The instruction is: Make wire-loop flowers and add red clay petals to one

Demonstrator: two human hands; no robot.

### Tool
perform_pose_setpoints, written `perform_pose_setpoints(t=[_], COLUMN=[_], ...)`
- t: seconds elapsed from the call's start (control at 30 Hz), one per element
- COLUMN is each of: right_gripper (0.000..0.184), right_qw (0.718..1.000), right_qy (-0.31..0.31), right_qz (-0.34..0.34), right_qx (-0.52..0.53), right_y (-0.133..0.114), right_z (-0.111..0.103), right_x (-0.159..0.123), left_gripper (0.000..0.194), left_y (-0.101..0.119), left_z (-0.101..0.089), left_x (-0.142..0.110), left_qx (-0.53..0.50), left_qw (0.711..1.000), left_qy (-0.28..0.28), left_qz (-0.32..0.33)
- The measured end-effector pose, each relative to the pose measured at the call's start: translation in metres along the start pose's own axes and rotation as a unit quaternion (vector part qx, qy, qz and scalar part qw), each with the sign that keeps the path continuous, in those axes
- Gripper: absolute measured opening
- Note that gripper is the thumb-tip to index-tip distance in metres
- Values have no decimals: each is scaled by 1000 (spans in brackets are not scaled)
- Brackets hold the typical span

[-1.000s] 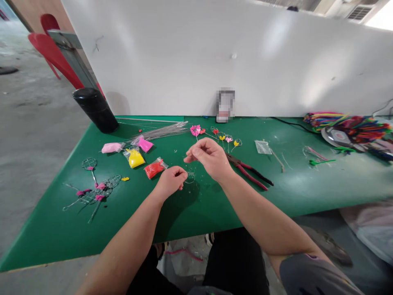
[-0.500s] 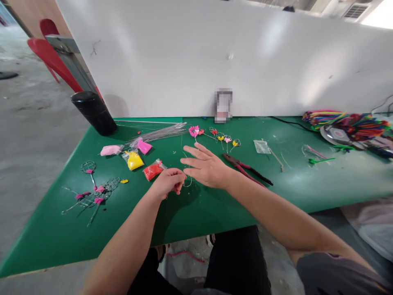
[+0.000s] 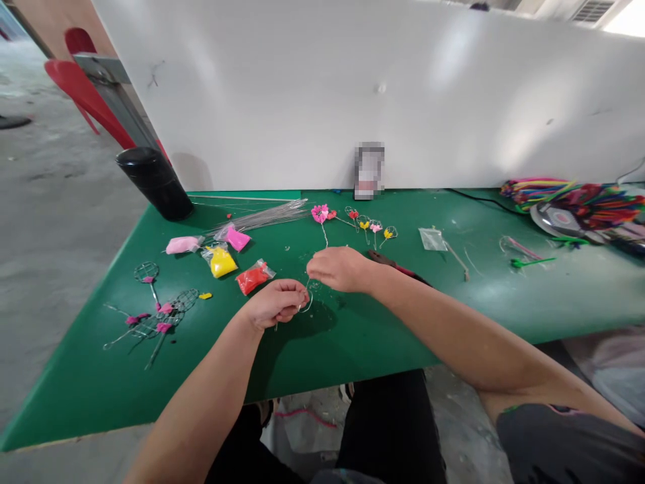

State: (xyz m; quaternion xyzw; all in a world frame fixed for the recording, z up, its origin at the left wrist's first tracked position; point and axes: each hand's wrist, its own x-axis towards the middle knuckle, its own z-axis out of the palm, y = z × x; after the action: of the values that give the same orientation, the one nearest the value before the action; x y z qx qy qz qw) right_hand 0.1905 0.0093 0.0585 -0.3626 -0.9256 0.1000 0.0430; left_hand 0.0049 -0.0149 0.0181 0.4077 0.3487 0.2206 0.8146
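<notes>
My left hand [image 3: 275, 302] is closed in a pinch on a thin wire loop [image 3: 305, 304] just above the green table [image 3: 353, 336]. My right hand [image 3: 338, 269] is closed too, its fingertips pinching the upper end of the same wire near the left hand. Red-handled pliers [image 3: 398, 267] lie behind my right wrist, partly hidden by it. A row of small wire flowers [image 3: 353, 218] in pink, red and yellow lies further back.
Bags of pink [image 3: 182, 244], magenta [image 3: 236, 237], yellow [image 3: 220, 261] and red [image 3: 254, 276] clay lie at left centre, beside a bundle of straight wires [image 3: 267, 215]. Finished wire pieces [image 3: 156, 312] sit at the left, a black cylinder [image 3: 154, 181] at the back left, colourful pipe cleaners [image 3: 579, 202] at the far right.
My right hand was spread flat half a second ago and has now closed on the wire. My left hand has stayed pinched on the loop, nearly in place.
</notes>
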Motion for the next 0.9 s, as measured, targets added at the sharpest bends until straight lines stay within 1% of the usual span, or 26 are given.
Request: perform_pose_setpoints(t=[0.07, 0.13, 0.27, 0.33, 0.4, 0.53, 0.57, 0.63, 0.73, 0.9], right_gripper=[20, 17, 15, 14, 14, 14, 17, 24, 33, 38], right_qw=[995, 985, 966, 963, 965, 976, 977, 973, 962, 957], right_qy=[-8, -20, -25, -18, -9, 23, 18, -11, -47, -42], right_qz=[37, 69, 124, 132, 129, 88, 80, 81, 114, 169], right_qx=[91, 158, 224, 236, 230, 197, 199, 215, 242, 233], right_y=[1, 0, -4, -7, -10, -12, -11, -8, -4, -5], right_z=[0, -1, 0, -1, -1, -3, -4, -3, -2, -3], right_x=[0, -1, -2, -2, -3, -5, -6, -6, -4, -2], left_gripper=[14, 15, 18, 18, 18, 18, 17, 17, 17, 14], left_y=[0, -1, -1, -1, -2, -1, -1, -1, -1, 1], left_z=[-1, -1, 0, 2, 3, 6, 7, 7, 6, 3], left_x=[0, 0, -1, -2, -3, -6, -7, -8, -7, -4], left_qx=[-12, -17, -5, 15, 42, 76, 79, 79, 53, -50], left_qw=[1000, 1000, 1000, 1000, 999, 996, 996, 996, 997, 996], left_qy=[-12, -21, -19, -6, 8, 11, 10, 13, 18, 24], left_qz=[1, 3, 18, 24, 28, 40, 42, 44, 50, 65])
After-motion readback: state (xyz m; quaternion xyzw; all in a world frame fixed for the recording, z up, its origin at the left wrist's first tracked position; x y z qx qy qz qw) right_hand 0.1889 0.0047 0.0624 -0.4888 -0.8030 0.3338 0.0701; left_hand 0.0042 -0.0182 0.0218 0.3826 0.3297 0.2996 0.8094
